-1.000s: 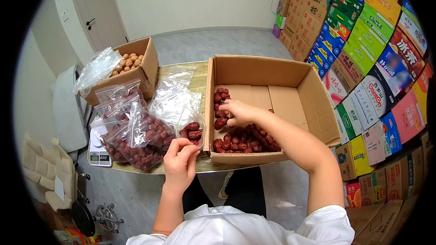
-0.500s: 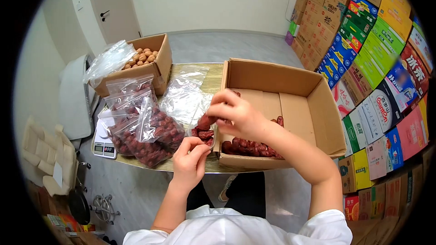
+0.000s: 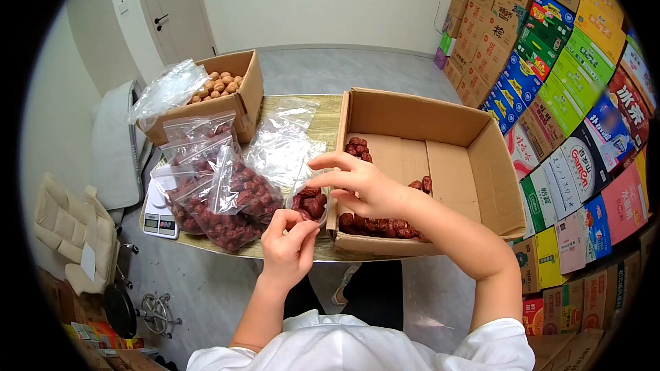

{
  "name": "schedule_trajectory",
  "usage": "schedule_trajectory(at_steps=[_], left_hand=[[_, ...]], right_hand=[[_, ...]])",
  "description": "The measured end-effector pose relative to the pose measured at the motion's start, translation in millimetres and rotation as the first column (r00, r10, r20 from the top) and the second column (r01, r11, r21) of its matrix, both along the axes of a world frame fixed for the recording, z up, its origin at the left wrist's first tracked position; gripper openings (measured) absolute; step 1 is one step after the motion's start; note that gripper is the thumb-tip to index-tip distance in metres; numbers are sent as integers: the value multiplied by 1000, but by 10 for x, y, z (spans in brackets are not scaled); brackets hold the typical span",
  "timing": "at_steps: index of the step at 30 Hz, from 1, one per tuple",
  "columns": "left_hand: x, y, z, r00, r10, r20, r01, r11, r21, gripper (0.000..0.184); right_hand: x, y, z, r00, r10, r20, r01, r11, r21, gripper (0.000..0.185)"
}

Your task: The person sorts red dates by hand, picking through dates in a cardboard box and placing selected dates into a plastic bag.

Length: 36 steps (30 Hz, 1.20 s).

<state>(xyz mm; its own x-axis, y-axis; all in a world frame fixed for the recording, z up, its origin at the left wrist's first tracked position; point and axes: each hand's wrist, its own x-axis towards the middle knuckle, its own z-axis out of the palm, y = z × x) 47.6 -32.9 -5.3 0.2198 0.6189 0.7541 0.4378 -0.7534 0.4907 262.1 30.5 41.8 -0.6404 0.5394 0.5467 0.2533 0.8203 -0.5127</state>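
My left hand point(image 3: 287, 242) pinches the near edge of a clear plastic bag point(image 3: 324, 214). Red dates point(image 3: 309, 202) lie inside this bag, at the table's front edge. Over the bag's mouth, my right hand point(image 3: 371, 191) has its fingers stretched out and apart, with nothing seen in them. Just right of the bag stands an open cardboard box point(image 3: 419, 115). More dates point(image 3: 381, 227) are heaped along its near side, and my right forearm crosses above, hiding some of them. Filled zip bags of dates point(image 3: 230, 199) are piled left of my left hand.
Flat clear bags point(image 3: 285, 137) lie mid-table. A box of walnuts point(image 3: 221, 86) with more plastic bags point(image 3: 167, 93) on it stands at the back left. A digital scale point(image 3: 160, 223) sits by the left edge. Stacked cartons point(image 3: 536, 89) line the right; a beige chair point(image 3: 75, 233) is at left.
The dates that my right hand held over the bag are now out of its fingers, and the bag looks fuller. The right fingers have spread; my left hand keeps its pinch.
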Motion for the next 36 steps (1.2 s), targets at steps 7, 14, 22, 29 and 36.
schedule_trajectory(at_steps=[7,14,22,29,36], left_hand=[[9,-1,-3,1000,-6,-3,6,1000,-7,20],[5,7,-23,1000,0,-5,0,1000,-23,22],[0,26,-30,1000,-7,-3,7,1000,-4,23],[8,26,-18,1000,-8,-11,8,1000,-8,23],[24,45,-28,1000,-19,-7,19,1000,-7,22]], right_hand=[[181,238,-109,933,-317,-172,320,947,-14,27],[611,434,-432,811,-168,560,387,872,-299,27],[490,371,-637,640,219,736,221,866,-449,62],[399,320,-624,620,259,740,281,808,-517,65],[386,312,-687,603,251,757,276,825,-493,65]])
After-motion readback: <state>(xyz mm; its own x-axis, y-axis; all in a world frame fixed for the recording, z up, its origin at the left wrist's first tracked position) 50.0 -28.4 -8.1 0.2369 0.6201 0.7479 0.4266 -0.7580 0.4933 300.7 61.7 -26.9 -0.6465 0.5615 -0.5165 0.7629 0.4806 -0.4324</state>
